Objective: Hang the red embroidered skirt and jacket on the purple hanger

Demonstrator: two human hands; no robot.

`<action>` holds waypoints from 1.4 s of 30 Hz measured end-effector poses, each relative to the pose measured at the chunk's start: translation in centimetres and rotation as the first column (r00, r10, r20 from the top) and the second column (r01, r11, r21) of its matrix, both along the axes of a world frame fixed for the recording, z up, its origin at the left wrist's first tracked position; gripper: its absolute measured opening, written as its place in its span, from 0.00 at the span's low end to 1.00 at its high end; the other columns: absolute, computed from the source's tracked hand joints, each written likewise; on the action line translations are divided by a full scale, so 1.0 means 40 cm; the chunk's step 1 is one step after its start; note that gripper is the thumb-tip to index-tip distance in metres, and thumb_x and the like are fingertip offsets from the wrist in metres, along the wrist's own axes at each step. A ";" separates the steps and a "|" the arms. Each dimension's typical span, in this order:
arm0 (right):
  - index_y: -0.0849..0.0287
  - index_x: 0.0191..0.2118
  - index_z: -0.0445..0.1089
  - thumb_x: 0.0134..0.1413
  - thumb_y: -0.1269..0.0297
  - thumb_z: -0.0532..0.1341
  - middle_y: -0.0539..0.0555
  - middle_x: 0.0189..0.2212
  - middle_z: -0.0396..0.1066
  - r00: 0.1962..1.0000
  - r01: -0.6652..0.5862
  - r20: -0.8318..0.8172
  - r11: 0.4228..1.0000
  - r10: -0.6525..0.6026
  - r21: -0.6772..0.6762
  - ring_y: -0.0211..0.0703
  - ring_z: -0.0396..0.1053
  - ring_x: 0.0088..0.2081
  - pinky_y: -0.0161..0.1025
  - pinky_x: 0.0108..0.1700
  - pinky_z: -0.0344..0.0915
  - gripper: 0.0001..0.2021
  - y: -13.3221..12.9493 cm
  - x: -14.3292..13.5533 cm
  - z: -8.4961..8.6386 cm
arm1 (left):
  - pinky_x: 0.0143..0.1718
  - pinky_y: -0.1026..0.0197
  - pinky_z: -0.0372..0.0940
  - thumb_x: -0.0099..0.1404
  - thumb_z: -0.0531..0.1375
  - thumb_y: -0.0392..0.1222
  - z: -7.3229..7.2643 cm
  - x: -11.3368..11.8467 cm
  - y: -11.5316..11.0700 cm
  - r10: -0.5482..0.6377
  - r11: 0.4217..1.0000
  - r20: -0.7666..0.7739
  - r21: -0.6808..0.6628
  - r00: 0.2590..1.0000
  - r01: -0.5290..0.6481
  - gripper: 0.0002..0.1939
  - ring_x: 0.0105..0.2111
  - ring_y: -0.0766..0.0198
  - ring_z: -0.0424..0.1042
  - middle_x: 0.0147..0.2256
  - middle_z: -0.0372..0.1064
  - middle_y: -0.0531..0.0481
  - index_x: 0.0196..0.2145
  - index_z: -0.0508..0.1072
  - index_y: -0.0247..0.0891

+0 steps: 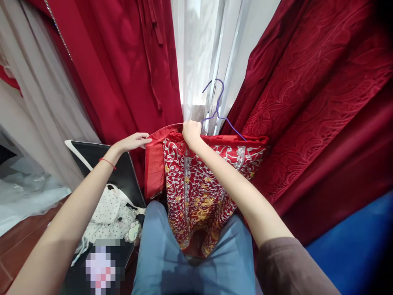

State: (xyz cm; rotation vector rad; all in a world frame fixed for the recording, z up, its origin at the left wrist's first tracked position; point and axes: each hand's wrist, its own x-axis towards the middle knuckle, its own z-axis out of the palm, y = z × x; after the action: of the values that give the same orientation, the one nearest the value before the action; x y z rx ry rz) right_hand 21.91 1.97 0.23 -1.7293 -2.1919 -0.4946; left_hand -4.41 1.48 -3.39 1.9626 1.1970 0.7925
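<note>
A red skirt (202, 192) with silver and gold embroidery hangs down between my knees. Its plain red waistband runs along the top. My left hand (136, 141) pinches the outer corner of the waistband, at the plain red flap (155, 168) on the left. Closed in a fist, my right hand (192, 132) grips the waistband nearer the middle. A purple wire hanger (217, 110) stands up behind the skirt's right half, its hook bare. The hanger's lower part is hidden by the cloth and my right hand.
Dark red garments hang on the left (123, 61) and the right (291, 102), with a white curtain (196, 49) between them. By my left knee, a black chair (101, 157) holds a white dotted cloth bag (106, 209). Pale fabric (27, 200) lies at far left, a blue surface (350, 246) at right.
</note>
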 end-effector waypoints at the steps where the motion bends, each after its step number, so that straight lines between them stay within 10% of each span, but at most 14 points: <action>1: 0.73 0.53 0.73 0.64 0.79 0.48 0.74 0.44 0.75 0.999 0.012 -0.036 1.000 -0.012 0.022 0.54 0.75 0.50 0.43 0.48 0.67 0.20 0.003 -0.005 -0.004 | 0.38 0.61 0.68 0.58 0.64 0.60 0.010 0.007 -0.026 -0.036 0.999 -0.022 -0.015 0.999 0.036 0.22 0.30 0.66 0.70 0.28 0.68 0.53 0.29 0.67 0.37; 8: 0.73 0.51 0.73 0.65 0.80 0.44 0.74 0.46 0.73 0.995 0.060 -0.082 0.994 -0.053 0.089 0.51 0.75 0.47 0.41 0.45 0.68 0.22 0.007 -0.014 -0.010 | 0.36 0.64 0.69 0.64 0.61 0.57 0.050 0.177 -0.145 -0.183 0.970 -0.020 0.159 0.983 0.184 0.19 0.34 0.64 0.73 0.32 0.72 0.51 0.36 0.72 0.35; 13: 0.70 0.55 0.69 0.67 0.76 0.43 0.72 0.49 0.71 0.998 -0.059 0.031 0.981 0.054 0.186 0.53 0.71 0.50 0.44 0.48 0.65 0.21 -0.020 0.048 -0.005 | 0.40 0.59 0.72 0.60 0.65 0.58 0.028 0.254 -0.136 -0.402 0.914 -0.038 -0.083 0.915 0.398 0.23 0.42 0.59 0.76 0.43 0.76 0.44 0.44 0.73 0.37; 17: 0.70 0.53 0.72 0.65 0.75 0.46 0.71 0.50 0.71 0.986 -0.150 0.111 0.947 0.123 0.283 0.59 0.63 0.55 0.51 0.55 0.57 0.21 -0.041 0.115 0.009 | 0.41 0.57 0.71 0.56 0.67 0.59 -0.021 0.202 -0.088 -0.051 0.978 0.015 0.204 0.999 0.047 0.26 0.40 0.58 0.76 0.41 0.76 0.43 0.44 0.70 0.37; 19: 0.68 0.53 0.73 0.64 0.74 0.48 0.69 0.51 0.71 0.980 -0.181 0.130 0.940 0.148 0.290 0.59 0.62 0.56 0.53 0.56 0.54 0.20 -0.049 0.137 0.022 | 0.41 0.57 0.69 0.53 0.69 0.59 -0.049 0.170 -0.067 0.173 0.894 -0.018 0.423 0.985 -0.149 0.30 0.41 0.57 0.74 0.43 0.74 0.44 0.47 0.68 0.39; 25: 0.64 0.51 0.76 0.62 0.73 0.50 0.63 0.40 0.77 0.965 -0.221 0.175 0.966 0.197 0.133 0.54 0.70 0.47 0.53 0.56 0.50 0.20 -0.066 0.156 0.065 | 0.48 0.55 0.64 0.69 0.52 0.47 -0.087 0.163 -0.014 0.390 0.805 -0.239 0.557 0.889 -0.203 0.15 0.46 0.52 0.73 0.47 0.75 0.42 0.48 0.71 0.41; 32: 0.67 0.49 0.76 0.62 0.72 0.51 0.65 0.43 0.77 0.965 -0.204 0.176 0.978 0.192 0.047 0.55 0.72 0.48 0.55 0.58 0.50 0.18 -0.076 0.154 0.093 | 0.48 0.55 0.63 0.68 0.49 0.46 -0.039 0.270 0.002 0.208 0.909 -0.218 0.404 0.954 -0.106 0.18 0.46 0.53 0.72 0.50 0.72 0.42 0.52 0.66 0.37; 42: 0.65 0.48 0.74 0.63 0.69 0.49 0.65 0.50 0.72 0.942 -0.312 0.171 0.942 0.290 0.122 0.59 0.60 0.57 0.54 0.59 0.53 0.18 -0.116 0.192 0.103 | 0.31 0.62 0.53 0.59 0.60 0.59 0.066 0.385 -0.010 0.095 0.842 -0.222 0.537 0.970 0.041 0.21 0.28 0.65 0.60 0.26 0.64 0.53 0.27 0.67 0.37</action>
State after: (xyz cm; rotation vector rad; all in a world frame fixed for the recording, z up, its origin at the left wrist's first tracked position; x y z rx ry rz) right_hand 29.60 -2.65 4.34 -1.2866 -2.4008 -0.7072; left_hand 10.99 1.10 -0.77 2.5700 1.2319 1.0114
